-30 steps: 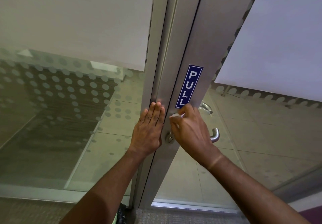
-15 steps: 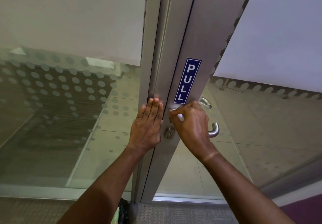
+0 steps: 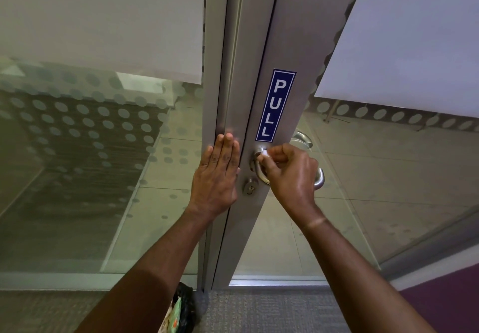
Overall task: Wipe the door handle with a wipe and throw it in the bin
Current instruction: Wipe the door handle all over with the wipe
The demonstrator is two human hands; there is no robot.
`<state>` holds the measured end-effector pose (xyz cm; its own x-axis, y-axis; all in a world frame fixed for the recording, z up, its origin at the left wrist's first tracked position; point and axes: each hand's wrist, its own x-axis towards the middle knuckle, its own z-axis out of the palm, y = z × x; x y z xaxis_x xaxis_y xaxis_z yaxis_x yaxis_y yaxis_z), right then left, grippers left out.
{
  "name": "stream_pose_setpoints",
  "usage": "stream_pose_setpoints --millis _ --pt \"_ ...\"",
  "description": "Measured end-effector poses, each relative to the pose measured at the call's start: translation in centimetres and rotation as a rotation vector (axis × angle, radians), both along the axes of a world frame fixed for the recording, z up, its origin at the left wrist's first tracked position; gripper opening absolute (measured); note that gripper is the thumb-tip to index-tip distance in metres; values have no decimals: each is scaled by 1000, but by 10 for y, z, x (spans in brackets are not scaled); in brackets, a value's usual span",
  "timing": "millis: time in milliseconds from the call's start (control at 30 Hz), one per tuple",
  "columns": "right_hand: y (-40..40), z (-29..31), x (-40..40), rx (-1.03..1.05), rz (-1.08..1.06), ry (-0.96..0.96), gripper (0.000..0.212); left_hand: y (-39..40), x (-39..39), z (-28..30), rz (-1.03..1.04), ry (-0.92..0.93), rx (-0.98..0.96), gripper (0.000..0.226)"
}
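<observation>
The silver lever door handle [image 3: 260, 170] curves out from the aluminium door frame, just under a blue PULL sign [image 3: 275, 105]. My right hand [image 3: 291, 174] is closed around a small white wipe [image 3: 264, 152] and presses it against the top of the handle near its base. The hand hides most of the lever; its far end [image 3: 320, 179] shows at the right. My left hand [image 3: 217, 177] lies flat with fingers together on the frame to the left of the handle. No bin can be made out.
A keyhole cylinder [image 3: 250, 187] sits below the handle. A second handle [image 3: 302, 138] shows through the glass behind. Frosted dotted glass panels [image 3: 103, 130] flank the door. A black bag with green packaging [image 3: 181, 309] lies on the grey carpet by the door's foot.
My right hand has slid with the wipe from the frame under the sign down and right onto the handle, uncovering the handle's base. The left hand stays flat on the frame.
</observation>
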<state>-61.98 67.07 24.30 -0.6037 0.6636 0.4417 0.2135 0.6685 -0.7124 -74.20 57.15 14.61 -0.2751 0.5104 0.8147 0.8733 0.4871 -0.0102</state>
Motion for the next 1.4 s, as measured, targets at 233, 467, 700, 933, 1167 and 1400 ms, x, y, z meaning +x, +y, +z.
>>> stream_pose_setpoints --millis 233,467,700,933,1167,1400 --pt "6 5 -3 -4 -24 -115 10 1 -1 0 -1 -2 -1 81" --pt "21 17 -1 31 -7 -413 9 1 1 0 -10 6 9 81" --pt "-11 19 53 -199 91 190 8 0 0 0 -8 0 -5 83" --pt "-31 -37 50 -206 101 156 16 0 -1 -1 -24 8 -1 83" --pt "-58 -68 35 -171 -24 301 19 -2 -4 -1 -17 0 -37 87" --pt "-67 -82 2 -670 -190 550 6 -1 -4 -1 -13 6 -32 93"
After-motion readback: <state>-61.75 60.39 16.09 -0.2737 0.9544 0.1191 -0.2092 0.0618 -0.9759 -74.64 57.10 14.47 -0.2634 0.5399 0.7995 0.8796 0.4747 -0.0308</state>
